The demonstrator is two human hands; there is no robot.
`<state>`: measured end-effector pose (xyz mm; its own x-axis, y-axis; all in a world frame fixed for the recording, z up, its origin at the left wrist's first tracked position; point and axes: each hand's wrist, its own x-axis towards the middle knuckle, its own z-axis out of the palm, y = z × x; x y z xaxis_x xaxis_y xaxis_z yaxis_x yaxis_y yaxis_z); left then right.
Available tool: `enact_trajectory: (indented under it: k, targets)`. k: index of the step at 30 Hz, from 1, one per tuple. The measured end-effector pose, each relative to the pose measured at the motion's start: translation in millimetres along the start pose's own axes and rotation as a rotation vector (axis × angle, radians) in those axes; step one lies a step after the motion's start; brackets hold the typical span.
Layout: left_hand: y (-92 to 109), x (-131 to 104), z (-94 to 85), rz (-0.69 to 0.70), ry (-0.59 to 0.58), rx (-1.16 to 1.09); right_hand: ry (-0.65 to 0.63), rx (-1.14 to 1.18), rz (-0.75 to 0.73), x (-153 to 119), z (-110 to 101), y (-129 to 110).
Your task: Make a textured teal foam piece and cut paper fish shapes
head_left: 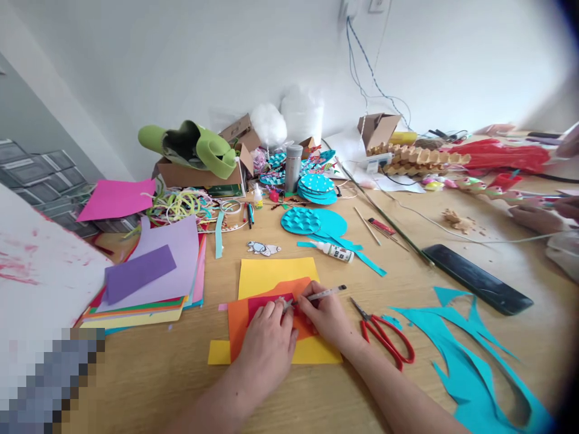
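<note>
A yellow sheet (275,272) lies on the table with an orange sheet (238,328) and a smaller red piece (259,302) on top of it. My left hand (270,337) rests on these papers, its fingers bent down over a small pale piece at the red paper. Pinched in my right hand (323,313) is a pen (326,292), its tip beside the pale piece. Red-handled scissors (384,334) lie right of my right hand. Small paper cutouts (263,248) lie behind the yellow sheet.
Coloured papers (151,259) are stacked at left. Blue scraps (470,355) and a black phone (477,278) lie at right. A glue bottle (335,252), blue discs (301,221) and a flask (293,169) stand or lie behind. Another person's hand (536,218) is at far right.
</note>
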<state>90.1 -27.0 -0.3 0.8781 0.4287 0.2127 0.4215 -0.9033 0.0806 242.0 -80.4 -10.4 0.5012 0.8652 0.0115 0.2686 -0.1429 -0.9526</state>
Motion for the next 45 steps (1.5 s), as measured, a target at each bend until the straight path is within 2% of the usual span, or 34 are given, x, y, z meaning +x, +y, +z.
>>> enact_trajectory:
  k: [11,45]
  targets:
    - [-1.0,-1.4,0.7,0.006,0.027,0.009,0.015,-0.031,-0.015,0.8,-1.2,3.2]
    - [-0.9,-0.1,0.4,0.033,0.013,0.038,0.061,-0.091,-0.031,0.2,-2.8,-1.4]
